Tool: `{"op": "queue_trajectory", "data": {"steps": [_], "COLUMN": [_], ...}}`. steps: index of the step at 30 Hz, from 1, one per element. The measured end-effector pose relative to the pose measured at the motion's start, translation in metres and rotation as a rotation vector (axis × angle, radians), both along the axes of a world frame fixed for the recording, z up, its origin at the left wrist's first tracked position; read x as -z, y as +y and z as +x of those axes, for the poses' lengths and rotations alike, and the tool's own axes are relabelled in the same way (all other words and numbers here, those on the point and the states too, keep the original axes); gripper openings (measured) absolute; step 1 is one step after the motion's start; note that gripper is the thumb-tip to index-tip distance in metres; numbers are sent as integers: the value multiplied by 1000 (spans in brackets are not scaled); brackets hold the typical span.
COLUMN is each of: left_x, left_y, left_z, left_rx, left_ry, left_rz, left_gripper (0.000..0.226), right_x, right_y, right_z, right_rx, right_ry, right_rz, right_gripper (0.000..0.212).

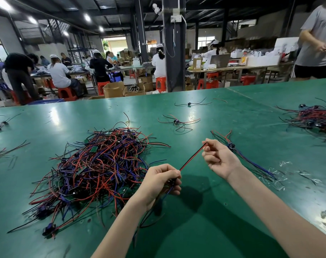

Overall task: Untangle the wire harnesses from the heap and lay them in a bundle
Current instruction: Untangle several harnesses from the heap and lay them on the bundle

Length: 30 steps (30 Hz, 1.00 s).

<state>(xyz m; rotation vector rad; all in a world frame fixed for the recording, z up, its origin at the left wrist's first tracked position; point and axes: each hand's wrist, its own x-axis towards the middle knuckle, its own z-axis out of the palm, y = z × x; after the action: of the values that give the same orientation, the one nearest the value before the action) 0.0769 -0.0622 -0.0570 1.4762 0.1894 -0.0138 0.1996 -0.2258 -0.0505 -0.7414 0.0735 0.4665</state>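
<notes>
A tangled heap of red, blue and black wire harnesses lies on the green table, left of centre. My left hand grips one harness at its black connector, and blue and black wires hang below the fist. A red and black wire pair runs taut from that hand up to my right hand, which pinches its far end. Behind my right hand, a small laid bundle of harnesses rests on the table.
A second pile of harnesses sits at the far right. Loose single harnesses lie beyond the heap and at the left edge. Scraps of clear plastic lie at the right. A person stands at the table's far right corner.
</notes>
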Motion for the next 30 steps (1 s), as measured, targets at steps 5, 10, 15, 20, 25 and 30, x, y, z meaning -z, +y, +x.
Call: {"op": "queue_trajectory", "data": {"steps": [5,10,15,20,25,30], "left_x": [-3,-3,-3,-2,-2,-3], "left_y": [-3,-6,-6,-6,-6,-7], "left_z": [-4,-5,-5,-3,-4,-5], "left_rx": [39,92,101,108,108,119], "left_ry": [-11,-1,9,13,13,23], "left_rz": [-8,6,12,15,19,7], "left_gripper": [21,19,20,20,22,21], "right_x": [22,33,26,18,14,13], "right_y": [-3,-2,1,-4,-2,3], "right_z": [8,10,11,14,10,5], "right_rx": [321,719,480,100,175,334], "right_ry": [-653,-1267,-789,-107,-183,-376], "right_rz": [-783,-1237,-998,-352,-467,-693], "right_gripper": [28,27,28,23,23,27]}}
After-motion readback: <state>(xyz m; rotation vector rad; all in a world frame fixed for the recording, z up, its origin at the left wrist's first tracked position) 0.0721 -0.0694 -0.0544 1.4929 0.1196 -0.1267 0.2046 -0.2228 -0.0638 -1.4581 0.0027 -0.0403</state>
